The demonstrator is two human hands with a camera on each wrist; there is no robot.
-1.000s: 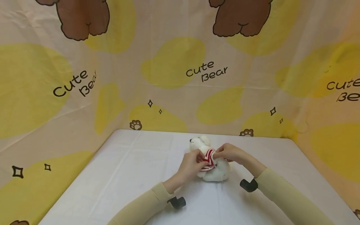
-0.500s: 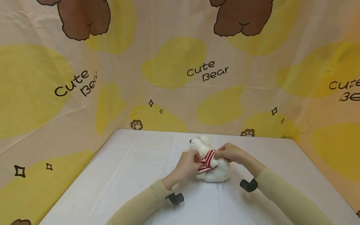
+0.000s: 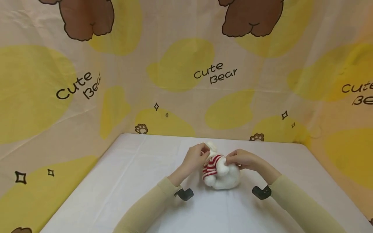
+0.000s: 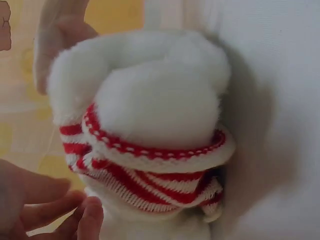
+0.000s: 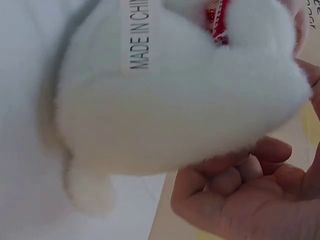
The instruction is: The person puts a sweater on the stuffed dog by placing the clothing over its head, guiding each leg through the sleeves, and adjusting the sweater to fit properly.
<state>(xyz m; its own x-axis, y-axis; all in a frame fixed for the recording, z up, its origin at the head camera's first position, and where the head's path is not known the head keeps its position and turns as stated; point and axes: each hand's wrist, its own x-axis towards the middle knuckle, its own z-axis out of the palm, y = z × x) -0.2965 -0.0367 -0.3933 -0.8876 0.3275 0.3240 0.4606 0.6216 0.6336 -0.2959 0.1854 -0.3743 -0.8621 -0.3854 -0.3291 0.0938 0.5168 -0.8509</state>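
A white plush bear (image 3: 231, 178) sits on the table in the head view, wearing a red-and-white striped knitted sweater (image 3: 210, 169). My left hand (image 3: 196, 158) is up by the bear's head, which it partly hides. In the left wrist view, its loosely bent fingers (image 4: 90, 217) are beside the sweater's edge, with a space between thumb and fingers. My right hand (image 3: 243, 159) holds the bear from the other side, thumb and fingers around its white fur. The right wrist view has a white label (image 5: 141, 37) reading "MADE IN CHINA" on the fur.
A white-covered table (image 3: 140, 181) lies beneath the bear. Behind and beside it hangs a printed cloth (image 3: 175, 74) with bears and yellow patches. Black brackets (image 3: 185, 194) stick out at both wrists, below beige sleeves (image 3: 145, 207).
My left hand has let go of the sweater and moved up to the bear's head. The sweater's lower edge has come down over the bear's body. My right hand stays at the bear, shifted slightly right.
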